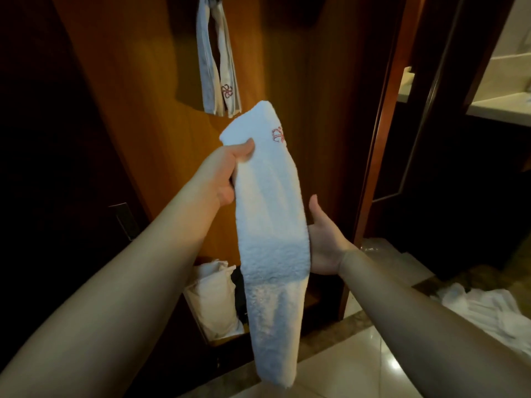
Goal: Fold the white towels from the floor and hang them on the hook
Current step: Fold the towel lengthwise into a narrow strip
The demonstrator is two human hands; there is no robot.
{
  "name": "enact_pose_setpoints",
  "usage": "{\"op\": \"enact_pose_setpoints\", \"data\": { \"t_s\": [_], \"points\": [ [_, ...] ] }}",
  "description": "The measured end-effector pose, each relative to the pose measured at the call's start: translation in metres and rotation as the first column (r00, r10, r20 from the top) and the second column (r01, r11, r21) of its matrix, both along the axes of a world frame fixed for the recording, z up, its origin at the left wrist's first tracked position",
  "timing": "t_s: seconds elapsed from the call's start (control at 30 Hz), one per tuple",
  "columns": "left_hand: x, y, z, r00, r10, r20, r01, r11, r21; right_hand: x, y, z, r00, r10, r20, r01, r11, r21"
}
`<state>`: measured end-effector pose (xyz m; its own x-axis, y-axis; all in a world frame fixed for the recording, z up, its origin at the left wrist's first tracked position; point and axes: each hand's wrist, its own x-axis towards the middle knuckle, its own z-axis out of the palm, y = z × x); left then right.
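Wooden panel (138, 110), with one towel already hung (218, 67) at its top edge. Folded towel (270, 202) held in mid-air below it: left hand (227, 173) pinches its upper end, right hand (324, 239), open-palmed, supports its side. More white towels (488, 311) remain on the floor's right edge. Path upward appears unobstructed.

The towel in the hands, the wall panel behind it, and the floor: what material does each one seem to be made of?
Folded towel: looks like white cotton terry, with a fuzzy looped pile and a red embroidered emblem. Wall panel: seems wood or wood veneer, orange-brown with a smooth satin sheen; which one is unclear. Floor: probably polished stone or glazed tile, pale and glossy with light reflections.
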<state>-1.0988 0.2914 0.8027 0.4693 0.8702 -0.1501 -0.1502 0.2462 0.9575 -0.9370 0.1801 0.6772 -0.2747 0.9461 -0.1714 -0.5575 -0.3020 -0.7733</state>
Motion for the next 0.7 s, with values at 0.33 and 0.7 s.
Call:
{"op": "enact_pose_setpoints", "data": {
  "t_s": [0.33, 0.7],
  "points": [
    [-0.006, 0.039, 0.019, 0.991, 0.129, -0.040, -0.131, 0.991, -0.041, -0.004, -0.008, 0.014, 0.959, 0.183, 0.216, -0.195, 0.980, 0.033],
    [0.000, 0.043, -0.003, 0.988, 0.020, -0.155, -0.027, 0.999, -0.042, -0.006, -0.020, 0.054, 0.962, 0.210, 0.175, -0.223, 0.973, 0.057]
  ]
}}
